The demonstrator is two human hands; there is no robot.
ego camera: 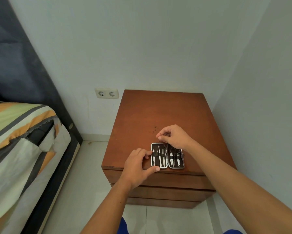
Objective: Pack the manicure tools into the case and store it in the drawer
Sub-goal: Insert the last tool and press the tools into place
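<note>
Nearest the camera, low centre of frame, the left hand [138, 163] is bracing the case [167, 156] on the bench [158, 115]: thumb lying along the case's near left corner, fingertips touching its left edge. That grip is partly apart, pressing vs. clamping, so it's steadying, not lifting.

The case is lying open flat, near the front edge of the bench top, just right of frame centre. Its two halves are sitting side by side w/ the hinge running near-to-far. The left half is carrying slim tools under a dark strap; the right half is carrying the scissors [174, 152] and clippers, already seated.

Just beyond the case's far edge, the right hand [174, 136] is pinching a thin metal tool [158, 146] by its top end, thumb and forefinger together on it, other fingers curled. The tool is hanging nearly upright, tip pointing down and toward the camera into the middle of the left half, about at the strap. Can't tell if the tip is under the strap yet; too thin to read.

Key relation, as I judge it: the slot's long axis is running near-to-far, same as the other tools, and the tool is standing steep above it. So the right hand, the nearer one to that slot's far end, probably needs to be lowering the shaft flatter and sliding it toward the camera.

Below the bench top, the drawers [158, 181] are looking closed.
</note>
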